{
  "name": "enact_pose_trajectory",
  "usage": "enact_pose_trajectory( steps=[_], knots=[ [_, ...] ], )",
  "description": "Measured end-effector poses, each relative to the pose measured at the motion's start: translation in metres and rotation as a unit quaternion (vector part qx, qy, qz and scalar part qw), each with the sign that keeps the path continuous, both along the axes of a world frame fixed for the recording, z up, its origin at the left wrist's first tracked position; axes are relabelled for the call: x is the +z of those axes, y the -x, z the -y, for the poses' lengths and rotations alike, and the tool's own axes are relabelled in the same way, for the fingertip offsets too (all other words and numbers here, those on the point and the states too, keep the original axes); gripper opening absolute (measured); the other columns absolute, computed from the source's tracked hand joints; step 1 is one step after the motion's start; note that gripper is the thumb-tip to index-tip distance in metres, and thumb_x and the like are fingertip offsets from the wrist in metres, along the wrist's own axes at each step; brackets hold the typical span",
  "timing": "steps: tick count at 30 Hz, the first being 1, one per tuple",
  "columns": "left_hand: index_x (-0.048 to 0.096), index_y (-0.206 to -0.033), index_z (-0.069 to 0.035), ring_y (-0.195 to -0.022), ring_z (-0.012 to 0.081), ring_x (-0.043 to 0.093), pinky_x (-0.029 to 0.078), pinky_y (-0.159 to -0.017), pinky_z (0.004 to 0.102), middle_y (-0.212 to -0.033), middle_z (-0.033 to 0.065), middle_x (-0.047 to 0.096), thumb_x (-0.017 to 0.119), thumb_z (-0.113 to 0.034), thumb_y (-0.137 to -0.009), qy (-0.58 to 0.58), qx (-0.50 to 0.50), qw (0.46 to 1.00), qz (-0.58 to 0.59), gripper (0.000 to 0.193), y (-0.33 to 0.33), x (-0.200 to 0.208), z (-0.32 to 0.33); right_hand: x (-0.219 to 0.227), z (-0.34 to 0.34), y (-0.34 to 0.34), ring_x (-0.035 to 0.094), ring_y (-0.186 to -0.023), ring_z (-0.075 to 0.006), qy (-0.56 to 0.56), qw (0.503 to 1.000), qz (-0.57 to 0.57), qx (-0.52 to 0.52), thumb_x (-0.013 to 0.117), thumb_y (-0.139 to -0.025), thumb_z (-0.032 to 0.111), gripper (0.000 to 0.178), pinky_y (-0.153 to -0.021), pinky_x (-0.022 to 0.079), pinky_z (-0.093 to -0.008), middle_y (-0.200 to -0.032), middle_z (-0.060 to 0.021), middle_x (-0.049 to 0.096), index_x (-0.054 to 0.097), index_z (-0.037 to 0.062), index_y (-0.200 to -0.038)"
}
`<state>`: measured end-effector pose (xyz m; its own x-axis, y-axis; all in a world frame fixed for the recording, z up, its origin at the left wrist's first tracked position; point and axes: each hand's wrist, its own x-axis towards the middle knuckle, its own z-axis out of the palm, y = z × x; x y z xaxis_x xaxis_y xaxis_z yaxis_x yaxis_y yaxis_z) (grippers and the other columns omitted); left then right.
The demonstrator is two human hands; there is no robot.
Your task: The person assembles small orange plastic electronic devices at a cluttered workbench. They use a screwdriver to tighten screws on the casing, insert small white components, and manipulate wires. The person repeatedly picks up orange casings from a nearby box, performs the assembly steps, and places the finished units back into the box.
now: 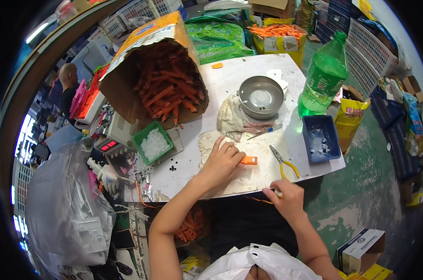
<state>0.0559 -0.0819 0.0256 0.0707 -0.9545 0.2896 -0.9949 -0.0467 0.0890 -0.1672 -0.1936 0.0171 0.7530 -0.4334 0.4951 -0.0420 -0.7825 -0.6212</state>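
Observation:
My left hand (223, 161) lies on the worn board in the middle of the table, its fingers closed around a small orange plastic piece (250, 160) whose right end sticks out. At the table's front edge my right hand (288, 198) is closed around a pale, short object, mostly hidden by the fingers. Just above that hand, pliers with yellow handles (288, 169) rest on the board, jaws pointing away. A thin screwdriver with a blue and clear handle (273, 128) lies farther back, beside a crumpled cloth (231, 114).
A metal bowl (280, 100) stands at the back, near a green bottle (324, 74). A blue bin (335, 148) is at right. At left are a green tray of clear bits (168, 150), a carton of orange parts (174, 93), and a device with a red display (116, 135).

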Motion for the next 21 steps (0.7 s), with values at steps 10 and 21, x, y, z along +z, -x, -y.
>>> enact_pose_trajectory(
  steps=[10, 21],
  knots=[
    [0.064, -0.099, -0.009, -0.107, 0.0230, 0.050, 0.016, -0.111, 0.0559, -0.089, 0.0039, 0.056, 0.064, -0.019, -0.084, -0.084, -0.083, 0.993, -0.006, 0.018, 0.033, 0.080, -0.011, 0.011, 0.015, -0.030, 0.053, -0.054, -0.0160, 0.243, 0.967, -0.015, 0.079, 0.075, -0.074, 0.040, 0.036, -0.049, 0.040, -0.0294, -0.065, -0.0015, 0.048, 0.056, 0.0099, -0.076],
    [0.060, -0.115, -0.011, -0.120, 0.0245, 0.045, 0.013, -0.113, 0.0547, -0.106, 0.0060, 0.056, 0.066, -0.023, -0.083, -0.048, -0.064, 0.997, 0.015, 0.034, 0.036, 0.080, -0.001, -0.003, 0.008, -0.031, 0.054, -0.050, -0.0198, 0.186, 0.982, 0.005, 0.043, 0.077, -0.072, 0.028, 0.025, -0.048, 0.041, -0.0317, -0.062, -0.0028, 0.052, 0.058, 0.0104, -0.074]
  ],
)
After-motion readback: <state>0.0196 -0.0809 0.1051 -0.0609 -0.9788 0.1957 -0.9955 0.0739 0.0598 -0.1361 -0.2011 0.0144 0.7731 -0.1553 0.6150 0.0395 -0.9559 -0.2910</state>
